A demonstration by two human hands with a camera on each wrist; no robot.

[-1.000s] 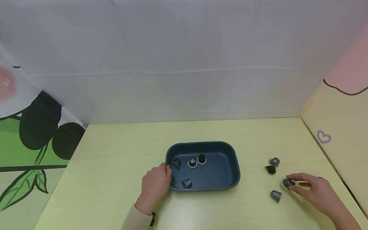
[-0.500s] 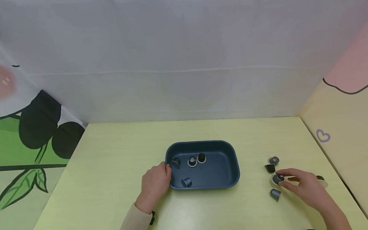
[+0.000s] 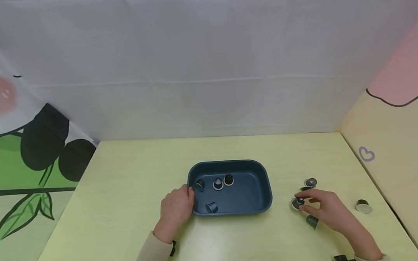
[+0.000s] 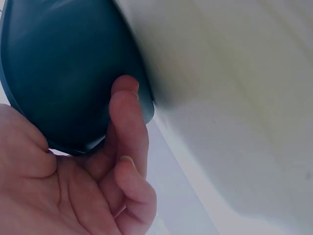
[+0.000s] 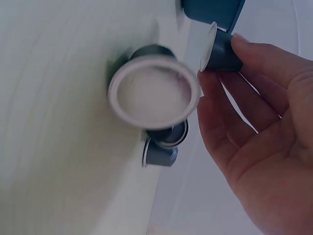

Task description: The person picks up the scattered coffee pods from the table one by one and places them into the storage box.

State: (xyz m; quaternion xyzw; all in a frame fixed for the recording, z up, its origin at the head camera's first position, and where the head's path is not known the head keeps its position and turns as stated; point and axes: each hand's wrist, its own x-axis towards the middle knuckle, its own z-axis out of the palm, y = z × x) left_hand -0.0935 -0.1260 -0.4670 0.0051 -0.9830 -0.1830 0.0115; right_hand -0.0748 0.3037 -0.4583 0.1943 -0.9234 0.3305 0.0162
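Note:
My left hand point(image 3: 177, 207) grips the left rim of a dark blue tray point(image 3: 248, 199). In the left wrist view, fingers point(image 4: 128, 117) lie against the outer wall of the tray point(image 4: 63, 58). Inside the tray are several dark coffee capsules, among them a black one point(image 3: 228, 179). To the right of the tray, my right hand point(image 3: 326, 213) pinches a dark coffee capsule point(image 3: 296, 203) between thumb and fingertips. The right wrist view shows this held capsule point(image 5: 223, 53) side-on, its pale lid facing left, apart from the table.
Around my right hand lie loose capsules: a grey one point(image 3: 311, 182) behind, a partly hidden black one point(image 3: 305, 188), a dark grey one point(image 3: 312, 221) in front. Another capsule point(image 3: 363, 207) lies farther right on the yellow table point(image 3: 144, 168). A wall panel point(image 3: 389, 169) bounds the right side.
My right hand has moved left toward the tray with the capsule in its fingers, uncovering the far-right capsule. My left hand and the tray have stayed put.

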